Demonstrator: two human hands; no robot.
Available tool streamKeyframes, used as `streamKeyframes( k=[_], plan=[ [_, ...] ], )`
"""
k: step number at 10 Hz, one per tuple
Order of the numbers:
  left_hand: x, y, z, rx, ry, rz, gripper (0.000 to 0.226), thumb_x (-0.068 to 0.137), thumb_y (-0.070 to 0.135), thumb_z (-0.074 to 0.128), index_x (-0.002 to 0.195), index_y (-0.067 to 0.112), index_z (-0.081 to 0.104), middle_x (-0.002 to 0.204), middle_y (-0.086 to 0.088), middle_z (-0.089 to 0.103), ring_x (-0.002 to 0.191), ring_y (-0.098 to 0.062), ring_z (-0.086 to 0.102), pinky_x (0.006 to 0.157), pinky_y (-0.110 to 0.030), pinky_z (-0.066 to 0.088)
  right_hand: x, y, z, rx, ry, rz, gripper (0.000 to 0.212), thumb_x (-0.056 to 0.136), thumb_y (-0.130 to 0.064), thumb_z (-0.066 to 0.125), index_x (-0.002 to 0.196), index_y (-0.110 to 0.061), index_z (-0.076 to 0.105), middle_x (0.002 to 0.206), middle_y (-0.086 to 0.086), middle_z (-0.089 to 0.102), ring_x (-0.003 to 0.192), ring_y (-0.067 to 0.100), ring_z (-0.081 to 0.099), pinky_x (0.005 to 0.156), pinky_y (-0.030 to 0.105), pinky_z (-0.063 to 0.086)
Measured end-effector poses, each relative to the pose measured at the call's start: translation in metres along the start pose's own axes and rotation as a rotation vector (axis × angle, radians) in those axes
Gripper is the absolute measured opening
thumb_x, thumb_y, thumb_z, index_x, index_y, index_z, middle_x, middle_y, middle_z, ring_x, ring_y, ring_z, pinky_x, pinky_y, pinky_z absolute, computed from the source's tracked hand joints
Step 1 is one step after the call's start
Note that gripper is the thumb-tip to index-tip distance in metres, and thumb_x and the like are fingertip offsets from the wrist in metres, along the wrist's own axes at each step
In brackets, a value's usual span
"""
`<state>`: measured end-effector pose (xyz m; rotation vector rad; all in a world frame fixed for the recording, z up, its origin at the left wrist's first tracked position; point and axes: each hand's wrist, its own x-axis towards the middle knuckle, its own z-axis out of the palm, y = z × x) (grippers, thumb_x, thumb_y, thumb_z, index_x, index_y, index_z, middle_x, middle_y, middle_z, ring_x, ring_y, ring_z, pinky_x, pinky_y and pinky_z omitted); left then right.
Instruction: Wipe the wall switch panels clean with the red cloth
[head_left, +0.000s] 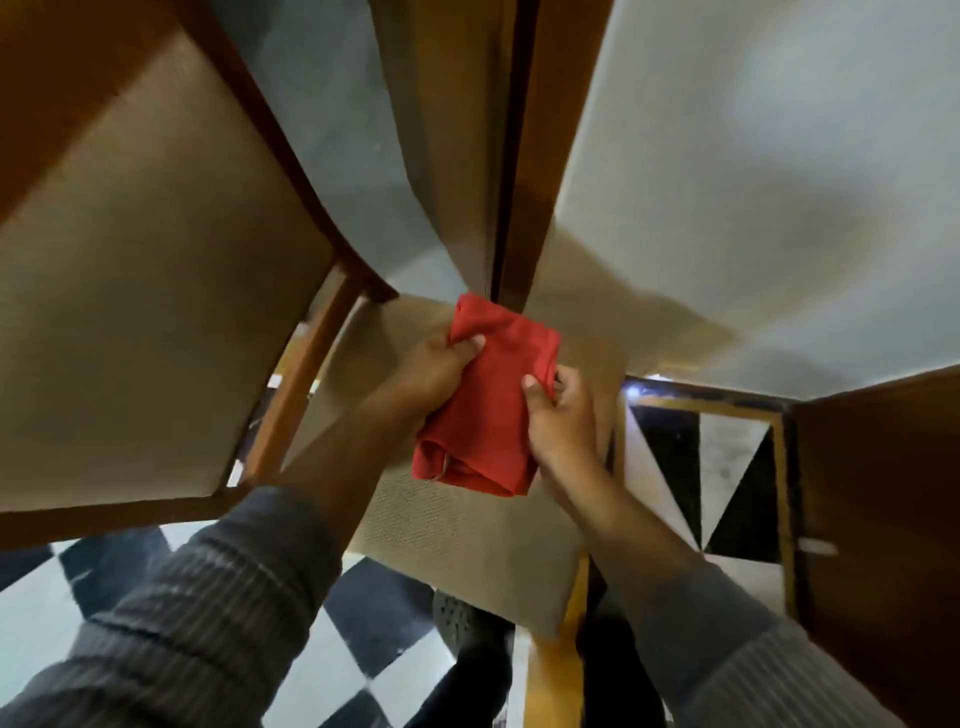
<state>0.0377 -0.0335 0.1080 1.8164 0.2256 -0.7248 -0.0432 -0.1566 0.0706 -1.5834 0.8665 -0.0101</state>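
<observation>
A pale wall (753, 156) fills the upper right of the head view, meeting a wooden door frame (524, 156) that runs down the middle. No switch panel shows anywhere on the wall in view, so the surfaces to be wiped are out of sight for now. To the left stands a wood-framed chair (156, 291) with a tan woven back, and a matching seat (467, 540) lies under the hands. Below that the floor (363, 613) is black and white check.

The red cloth (483, 405) is held in mid-air over the seat, folded into a thick pad, touching neither wall nor frame. The left hand (431, 369) has its grip closed on the upper left edge, thumb pressed on top of the fabric. The right hand (561, 415) has its grip closed on the right edge, thumb on the face of the cloth and fingers curled behind it. Both sleeves are grey ribbed knit.

As a judgement, the task looks to be at a preparing stage: the cloth is in hand and seems to be getting folded or squared up. Whether any panel is already clean cannot be told, and finding a panel and wiping it seems left to do.
</observation>
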Motion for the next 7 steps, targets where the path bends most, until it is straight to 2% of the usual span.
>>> streamKeyframes(
  k=[1, 2, 3, 4, 5, 6, 7],
  plan=[
    [0.046, -0.067, 0.007, 0.019, -0.017, -0.096, 0.032, 0.107, 0.028, 0.053, 0.135, 0.017, 0.063, 0.125, -0.002, 0.070, 0.110, -0.017, 0.067, 0.099, -0.032, 0.053, 0.028, 0.066, 0.026, -0.017, -0.032, 0.111, 0.023, 0.098, -0.024, 0.060, 0.120, -0.017, 0.057, 0.112, 0.004, 0.069, 0.101, 0.018, 0.066, 0.091, 0.038, 0.054],
    [0.071, -0.115, 0.012, -0.043, 0.004, -0.155, 0.021, 0.106, 0.026, 0.055, 0.122, 0.022, 0.069, 0.112, 0.001, 0.075, 0.098, -0.012, 0.070, 0.084, -0.026, 0.057, 0.046, 0.107, 0.040, -0.044, -0.051, 0.138, 0.024, 0.099, -0.020, 0.059, 0.122, -0.016, 0.053, 0.112, 0.001, 0.067, 0.100, 0.017, 0.066, 0.087, 0.033, 0.053],
    [0.082, -0.143, 0.016, 0.021, 0.068, -0.163, 0.012, 0.103, 0.025, 0.061, 0.111, 0.022, 0.070, 0.105, 0.000, 0.076, 0.093, -0.013, 0.071, 0.081, -0.027, 0.058, 0.051, 0.128, 0.041, -0.138, -0.063, 0.137, 0.035, 0.096, -0.018, 0.063, 0.129, -0.016, 0.050, 0.115, 0.000, 0.067, 0.103, 0.017, 0.065, 0.089, 0.031, 0.050],
    [0.073, -0.145, 0.020, 0.291, 0.117, -0.119, 0.033, 0.099, 0.033, 0.065, 0.125, 0.013, 0.063, 0.118, -0.007, 0.072, 0.106, -0.026, 0.068, 0.093, -0.038, 0.056, 0.047, 0.130, 0.034, -0.259, -0.109, 0.119, 0.048, 0.093, -0.024, 0.067, 0.136, -0.015, 0.048, 0.124, 0.005, 0.065, 0.111, 0.021, 0.063, 0.094, 0.032, 0.049],
    [0.050, -0.133, 0.017, 0.635, 0.110, -0.091, 0.052, 0.095, 0.049, 0.065, 0.132, 0.013, 0.056, 0.127, -0.010, 0.065, 0.113, -0.033, 0.064, 0.093, -0.042, 0.054, 0.041, 0.111, 0.018, -0.409, -0.183, 0.086, 0.057, 0.093, -0.037, 0.066, 0.142, -0.015, 0.047, 0.133, 0.009, 0.057, 0.118, 0.025, 0.058, 0.095, 0.033, 0.048],
    [0.025, -0.105, 0.017, 0.800, 0.041, -0.025, 0.068, 0.097, 0.054, 0.061, 0.148, 0.013, 0.043, 0.141, -0.015, 0.056, 0.127, -0.036, 0.058, 0.103, -0.052, 0.051, 0.039, 0.075, -0.015, -0.506, -0.204, 0.027, 0.064, 0.094, -0.042, 0.063, 0.146, -0.012, 0.042, 0.144, 0.014, 0.046, 0.127, 0.027, 0.052, 0.101, 0.035, 0.045],
    [-0.005, -0.057, 0.027, 0.932, 0.026, 0.085, 0.081, 0.097, 0.059, 0.058, 0.159, 0.014, 0.030, 0.157, -0.015, 0.043, 0.142, -0.036, 0.046, 0.114, -0.053, 0.043, 0.037, 0.023, -0.055, -0.566, -0.191, -0.044, 0.068, 0.095, -0.043, 0.062, 0.150, -0.013, 0.037, 0.148, 0.015, 0.045, 0.135, 0.030, 0.046, 0.112, 0.040, 0.038]
  ],
)
